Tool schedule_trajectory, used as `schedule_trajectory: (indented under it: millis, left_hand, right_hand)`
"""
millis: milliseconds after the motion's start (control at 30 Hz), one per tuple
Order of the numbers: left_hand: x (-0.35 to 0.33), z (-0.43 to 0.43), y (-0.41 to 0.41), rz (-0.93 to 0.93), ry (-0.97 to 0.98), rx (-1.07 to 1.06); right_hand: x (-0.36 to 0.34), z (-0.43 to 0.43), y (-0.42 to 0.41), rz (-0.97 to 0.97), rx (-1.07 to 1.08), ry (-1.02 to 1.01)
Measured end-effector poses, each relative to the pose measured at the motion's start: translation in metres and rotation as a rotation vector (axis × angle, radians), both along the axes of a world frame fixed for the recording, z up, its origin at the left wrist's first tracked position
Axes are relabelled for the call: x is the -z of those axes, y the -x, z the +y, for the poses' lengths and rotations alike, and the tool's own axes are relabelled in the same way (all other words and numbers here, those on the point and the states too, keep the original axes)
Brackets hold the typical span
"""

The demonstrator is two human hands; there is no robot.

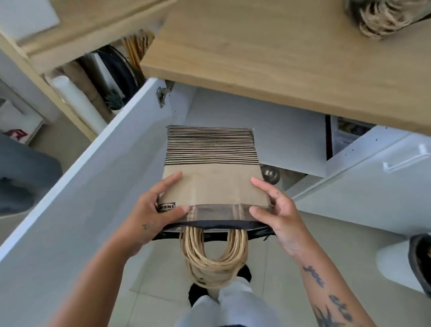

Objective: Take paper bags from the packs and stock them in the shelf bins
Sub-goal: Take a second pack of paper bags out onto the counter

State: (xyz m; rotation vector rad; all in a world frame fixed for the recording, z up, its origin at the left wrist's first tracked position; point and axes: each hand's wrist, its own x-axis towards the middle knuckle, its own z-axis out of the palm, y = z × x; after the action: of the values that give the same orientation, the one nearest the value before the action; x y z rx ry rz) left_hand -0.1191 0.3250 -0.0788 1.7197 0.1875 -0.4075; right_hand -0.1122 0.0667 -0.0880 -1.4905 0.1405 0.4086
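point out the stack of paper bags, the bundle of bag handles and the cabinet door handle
stack of paper bags (210, 148): head view, striped upper part
bundle of bag handles (212, 262): head view, hanging twisted loops
cabinet door handle (404, 159): head view, middle of the white bar

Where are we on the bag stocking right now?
Done: nothing visibly stocked yet. In hand: the left hand and right hand hold a stack of paper bags, handles hanging down, in front of the open cabinet. Left: placing this stack, plus another bundle on the counter.
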Motion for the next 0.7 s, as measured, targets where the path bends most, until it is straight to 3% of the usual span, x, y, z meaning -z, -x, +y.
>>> schedule_trajectory:
  millis: [300,700]
  left_hand:
    - [-0.11,0.009,0.015,-0.1,-0.106,0.044]
    - [-0.154,-0.001,-0.034,-0.211,-0.045,0.056]
  right_hand:
    - [-0.094,0.007,0.02,-0.194,-0.021,0.016]
    - [-0.143,-0.002,-0.021,-0.328,0.098,-0.044]
